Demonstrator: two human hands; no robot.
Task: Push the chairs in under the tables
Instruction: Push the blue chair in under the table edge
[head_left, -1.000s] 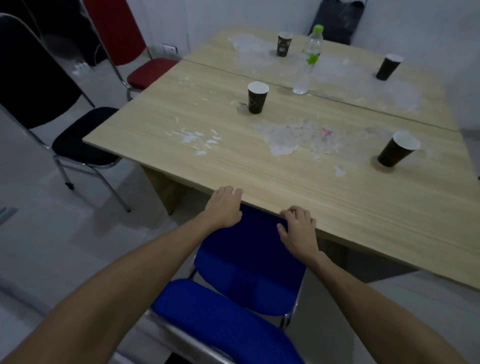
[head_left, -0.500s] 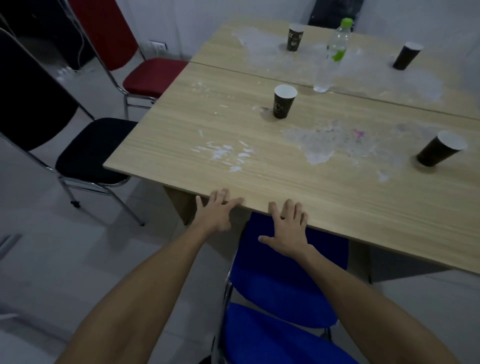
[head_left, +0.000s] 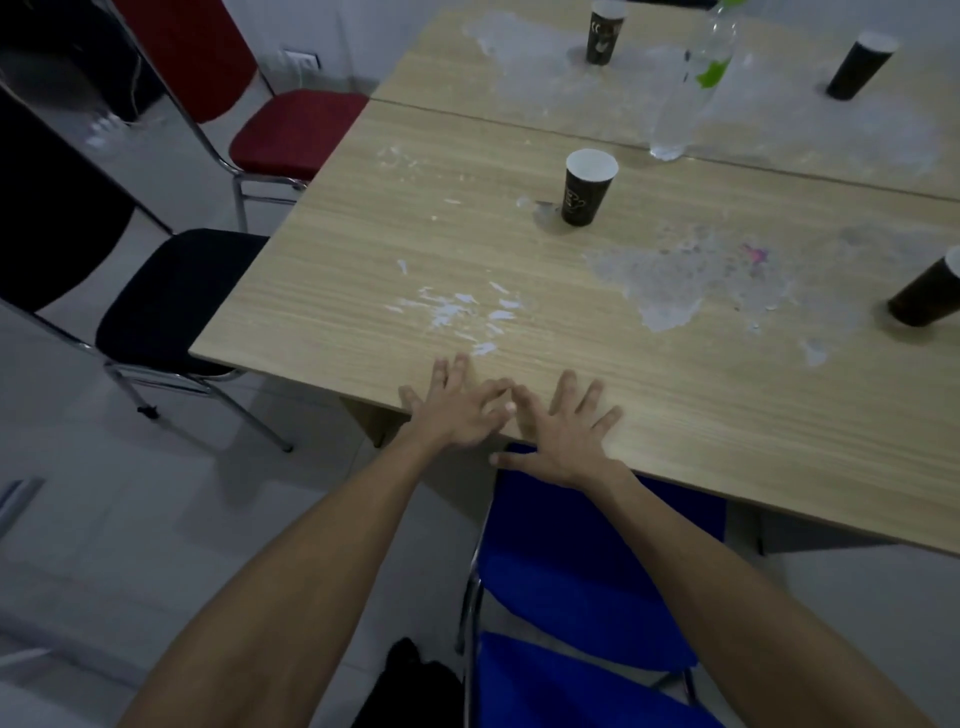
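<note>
Pale floor tiles run under a wooden bench (head_left: 363, 249) smeared with white residue, a second bench butted against its far side. Both hands hang splayed over the near edge, left hand (head_left: 457, 410) and right hand (head_left: 561, 431) side by side, fingers released and grasping nothing. Below them the blue chair (head_left: 587, 587) has its seat front tucked under the bench. At the left end, a black chair (head_left: 161, 306) and a red chair (head_left: 291, 130) stand mostly pulled out. Paper cups and a bottle (head_left: 691, 88) dot the top.

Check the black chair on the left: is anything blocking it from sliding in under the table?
Nothing visible does. The black chair already has its seat partly under the table edge, and the floor around its legs looks bare. The space beneath the tabletop is hidden.
</note>
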